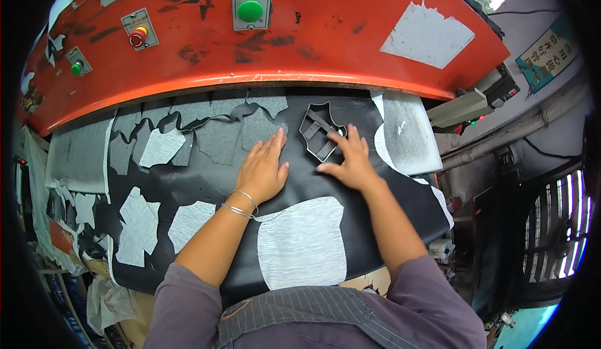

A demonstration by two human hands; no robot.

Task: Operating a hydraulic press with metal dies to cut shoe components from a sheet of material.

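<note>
A black leather-like sheet lies spread over the work surface. My left hand rests flat on it, fingers stretched out, beside grey cut-out areas along the sheet's far edge. To its right stands a dark metal cutting die with an angular outline and crossbars. My right hand is at the die's right side with the fingers spread. Its index finger reaches the die's edge, and the thumb points left below it. A loose pale grey piece lies left of my left hand.
An orange machine beam spans the far side, with a large green button and a red knob. Pale grey patches, including a large one, show nearer me. Scraps hang at the left; a control box sits at the right.
</note>
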